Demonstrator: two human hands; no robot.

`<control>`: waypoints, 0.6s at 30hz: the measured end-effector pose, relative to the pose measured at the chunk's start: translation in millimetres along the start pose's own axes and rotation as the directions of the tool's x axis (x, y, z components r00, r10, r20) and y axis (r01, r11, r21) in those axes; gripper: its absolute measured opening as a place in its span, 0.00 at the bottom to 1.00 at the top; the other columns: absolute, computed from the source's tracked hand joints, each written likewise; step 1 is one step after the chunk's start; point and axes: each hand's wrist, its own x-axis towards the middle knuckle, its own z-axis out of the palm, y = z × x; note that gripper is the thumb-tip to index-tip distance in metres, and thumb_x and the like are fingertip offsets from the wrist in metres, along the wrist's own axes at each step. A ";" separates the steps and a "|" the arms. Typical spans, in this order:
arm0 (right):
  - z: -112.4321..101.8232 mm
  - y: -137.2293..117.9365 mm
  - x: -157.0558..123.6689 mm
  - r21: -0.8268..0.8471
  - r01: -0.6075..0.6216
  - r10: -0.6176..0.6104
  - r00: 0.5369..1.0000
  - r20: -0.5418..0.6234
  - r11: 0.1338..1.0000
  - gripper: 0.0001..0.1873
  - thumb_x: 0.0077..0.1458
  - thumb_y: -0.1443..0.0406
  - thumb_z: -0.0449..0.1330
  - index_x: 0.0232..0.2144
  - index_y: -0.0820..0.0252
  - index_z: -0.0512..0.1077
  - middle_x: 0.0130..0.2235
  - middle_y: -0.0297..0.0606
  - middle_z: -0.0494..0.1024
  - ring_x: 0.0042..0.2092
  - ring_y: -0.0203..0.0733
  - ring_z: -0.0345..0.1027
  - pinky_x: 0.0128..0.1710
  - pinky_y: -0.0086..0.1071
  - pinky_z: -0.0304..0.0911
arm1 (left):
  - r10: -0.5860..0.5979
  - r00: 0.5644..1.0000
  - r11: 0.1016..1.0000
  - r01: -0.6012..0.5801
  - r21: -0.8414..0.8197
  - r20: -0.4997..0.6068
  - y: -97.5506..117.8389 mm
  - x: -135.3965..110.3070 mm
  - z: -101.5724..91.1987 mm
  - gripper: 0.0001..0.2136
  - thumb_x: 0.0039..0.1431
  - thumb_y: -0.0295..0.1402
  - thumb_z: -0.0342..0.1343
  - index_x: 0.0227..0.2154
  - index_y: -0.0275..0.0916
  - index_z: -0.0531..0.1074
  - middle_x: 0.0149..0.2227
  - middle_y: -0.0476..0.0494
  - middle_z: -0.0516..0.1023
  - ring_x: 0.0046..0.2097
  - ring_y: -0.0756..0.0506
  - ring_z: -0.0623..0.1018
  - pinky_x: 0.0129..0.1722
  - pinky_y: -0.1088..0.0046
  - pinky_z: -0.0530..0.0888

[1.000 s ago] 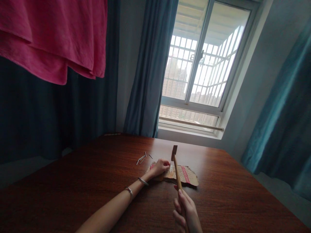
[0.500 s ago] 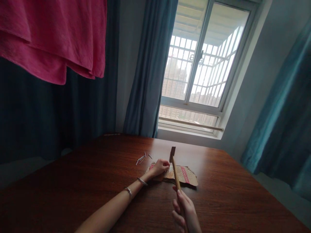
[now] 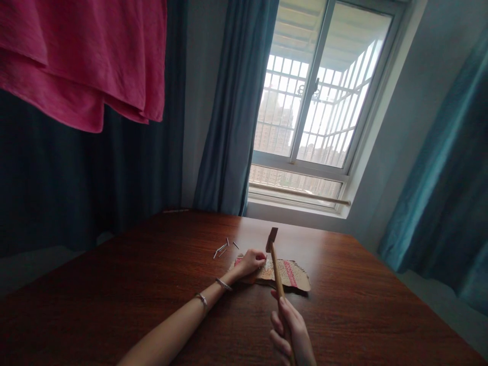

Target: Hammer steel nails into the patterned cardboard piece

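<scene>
My right hand [image 3: 292,330] is wrapped round the wooden handle of a hammer [image 3: 277,269], whose head is up and just right of my left fingers. With pinched fingertips, my left hand [image 3: 252,262] holds a thin nail [image 3: 266,257] upright over a piece of cardboard [image 3: 301,277]. That cardboard is worn, with pink printed bands and many small holes. My left hand covers part of its left side, so the nail's lower end is hidden. Several loose nails [image 3: 221,249] lie on the table beyond my left hand.
The brown wooden table [image 3: 114,300] reaches to the wall below a barred window [image 3: 305,101]. A pink cloth [image 3: 84,66] hangs at upper left before dark blue curtains [image 3: 232,117]. Another blue curtain [image 3: 438,178] hangs at right.
The hammer head has risen slightly and shifted a little to the right. My left hand, the nail and the cardboard have stayed in place.
</scene>
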 end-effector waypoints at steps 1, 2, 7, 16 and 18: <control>-0.3 0.4 0.0 -0.004 -0.005 0.005 1.000 -0.009 1.000 0.29 0.39 0.47 0.62 0.40 0.56 0.63 0.15 0.18 0.58 0.10 0.22 0.41 0.04 0.17 0.39 | -0.002 1.000 1.000 0.002 0.001 0.003 0.0 0.1 -0.1 0.12 0.51 0.31 0.48 0.31 0.33 0.77 0.28 0.46 0.78 0.30 0.49 0.72 0.29 0.79 0.63; -0.3 0.6 -0.3 -0.009 -0.011 0.011 1.000 -0.017 1.000 0.29 0.39 0.47 0.62 0.40 0.56 0.63 0.15 0.18 0.58 0.10 0.22 0.40 0.04 0.17 0.39 | -0.004 1.000 1.000 0.004 0.001 0.005 0.1 0.2 -0.2 0.12 0.50 0.31 0.49 0.31 0.33 0.77 0.28 0.46 0.78 0.30 0.49 0.72 0.29 0.79 0.63; 4.6 -3.4 -4.2 -0.008 -0.006 0.006 1.000 0.002 1.000 0.30 0.38 0.47 0.62 0.40 0.56 0.62 0.15 0.18 0.58 0.10 0.23 0.41 0.05 0.17 0.41 | -0.004 1.000 1.000 0.004 0.002 0.009 2.2 0.0 -1.2 0.12 0.51 0.31 0.49 0.31 0.34 0.77 0.29 0.46 0.78 0.31 0.50 0.72 0.30 0.79 0.63; 8.7 -9.6 -5.1 -0.043 -0.016 0.015 0.999 -0.033 0.999 0.32 0.34 0.46 0.64 0.37 0.56 0.62 0.14 0.17 0.58 0.10 0.22 0.40 0.05 0.17 0.39 | -0.022 1.000 1.000 0.022 0.006 0.010 4.1 0.1 -2.4 0.12 0.50 0.31 0.50 0.30 0.34 0.77 0.29 0.46 0.78 0.31 0.49 0.72 0.31 0.79 0.64; 6.7 -10.3 -6.9 -0.031 -0.009 0.008 1.000 -0.022 0.999 0.30 0.35 0.46 0.63 0.37 0.56 0.62 0.15 0.18 0.59 0.10 0.22 0.41 0.05 0.17 0.40 | -0.021 1.000 1.000 0.021 -0.008 0.006 2.7 0.5 -1.3 0.12 0.50 0.31 0.49 0.30 0.33 0.77 0.29 0.46 0.78 0.31 0.49 0.72 0.31 0.79 0.64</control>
